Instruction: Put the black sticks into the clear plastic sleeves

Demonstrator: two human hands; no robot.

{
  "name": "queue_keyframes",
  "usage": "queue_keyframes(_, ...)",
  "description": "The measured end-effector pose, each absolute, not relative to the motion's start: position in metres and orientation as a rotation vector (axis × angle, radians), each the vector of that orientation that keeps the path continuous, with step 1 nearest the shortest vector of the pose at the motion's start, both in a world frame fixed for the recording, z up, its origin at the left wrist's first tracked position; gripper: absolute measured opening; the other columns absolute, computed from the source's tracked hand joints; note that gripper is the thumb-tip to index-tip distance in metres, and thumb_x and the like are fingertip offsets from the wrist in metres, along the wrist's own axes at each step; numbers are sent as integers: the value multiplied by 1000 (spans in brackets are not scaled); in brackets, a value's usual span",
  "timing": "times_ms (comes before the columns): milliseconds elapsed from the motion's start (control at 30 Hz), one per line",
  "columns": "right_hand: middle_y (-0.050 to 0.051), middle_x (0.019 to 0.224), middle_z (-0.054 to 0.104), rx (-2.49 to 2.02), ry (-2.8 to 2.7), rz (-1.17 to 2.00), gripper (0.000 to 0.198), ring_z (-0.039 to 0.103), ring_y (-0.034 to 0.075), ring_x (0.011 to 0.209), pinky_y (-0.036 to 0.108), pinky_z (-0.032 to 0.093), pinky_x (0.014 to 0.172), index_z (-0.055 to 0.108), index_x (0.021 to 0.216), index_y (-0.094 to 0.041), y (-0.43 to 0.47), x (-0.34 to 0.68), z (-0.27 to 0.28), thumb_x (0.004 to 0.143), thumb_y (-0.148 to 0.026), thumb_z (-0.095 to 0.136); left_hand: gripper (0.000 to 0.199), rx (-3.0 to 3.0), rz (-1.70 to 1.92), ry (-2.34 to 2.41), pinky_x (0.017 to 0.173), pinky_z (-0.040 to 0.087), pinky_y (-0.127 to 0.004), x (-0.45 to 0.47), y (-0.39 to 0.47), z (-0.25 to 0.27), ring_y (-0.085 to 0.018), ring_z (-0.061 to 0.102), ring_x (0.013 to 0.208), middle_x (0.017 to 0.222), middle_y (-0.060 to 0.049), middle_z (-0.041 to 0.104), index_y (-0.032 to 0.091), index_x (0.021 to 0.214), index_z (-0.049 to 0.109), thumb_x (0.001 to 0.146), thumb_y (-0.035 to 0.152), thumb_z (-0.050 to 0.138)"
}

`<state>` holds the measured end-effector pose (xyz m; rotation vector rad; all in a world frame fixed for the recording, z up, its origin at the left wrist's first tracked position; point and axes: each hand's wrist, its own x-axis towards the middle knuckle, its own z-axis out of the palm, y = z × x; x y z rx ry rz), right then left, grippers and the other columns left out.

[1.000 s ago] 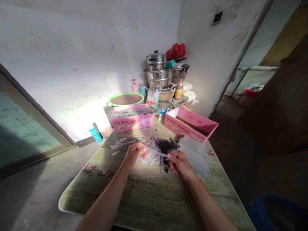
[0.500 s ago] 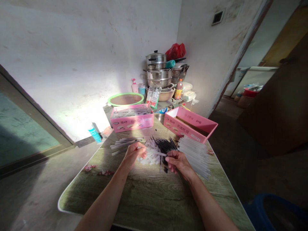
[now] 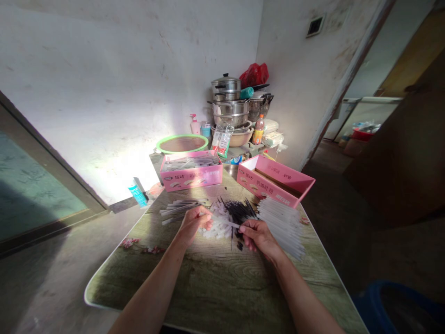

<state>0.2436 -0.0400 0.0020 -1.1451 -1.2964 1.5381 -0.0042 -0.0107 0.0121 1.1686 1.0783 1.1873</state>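
Note:
A slim translucent white tube [image 3: 232, 224] spans the gap between my hands above the table. My left hand [image 3: 195, 223] is closed in a pinch at its left end, and my right hand [image 3: 257, 234] pinches its right end. Beneath the tube lies a heap of short white pieces [image 3: 217, 229]. Thin black sticks [image 3: 239, 209] are piled just beyond my right hand. To the right of that hand, many long translucent tubes [image 3: 281, 227] lie side by side. Left of the heap, several tubes with dark insides [image 3: 179, 209] lie loosely together.
A pink box [image 3: 193, 176] full of tubes stands at the table's far left; another pink box [image 3: 276, 181] stands far right. Behind are a green-rimmed round tray [image 3: 181, 150], stacked pots [image 3: 229, 111] and a bottle [image 3: 258, 130]. A blue tub [image 3: 382, 301] sits at lower right.
Almost nothing differs. Both hands keep their places with the tube between them; the view has shifted very slightly.

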Motion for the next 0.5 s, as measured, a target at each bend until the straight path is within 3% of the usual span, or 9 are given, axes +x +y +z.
queue_keyframes(200, -4, 49, 61, -1135, -1323, 1482, 33, 48, 7, 35, 17, 32, 33, 60, 74, -16, -39, 248, 3, 71, -45, 74, 11, 1172, 1157, 1088, 50, 46, -28, -4, -9, 11, -15, 59, 48, 58, -2, 67, 19, 70, 68, 67, 29, 71)
queue_keyframes(400, -2, 45, 59, -1158, -1352, 1575, 47, 46, 8, 30, 18, 28, 29, 60, 77, -15, -39, 246, 2, 82, -61, 53, 11, 1180, 1180, 1066, 49, 46, -26, -9, -7, 7, -13, 57, 47, 58, 0, 66, 20, 70, 67, 69, 31, 71)
queue_keyframes(500, -4, 47, 59, -1144, -1344, 1541, 38, 46, 7, 32, 17, 29, 31, 58, 75, -16, -40, 245, 4, 75, -53, 67, 11, 1173, 1175, 1070, 50, 46, -27, -8, -8, 8, -14, 58, 48, 57, -1, 66, 20, 70, 67, 68, 30, 71)
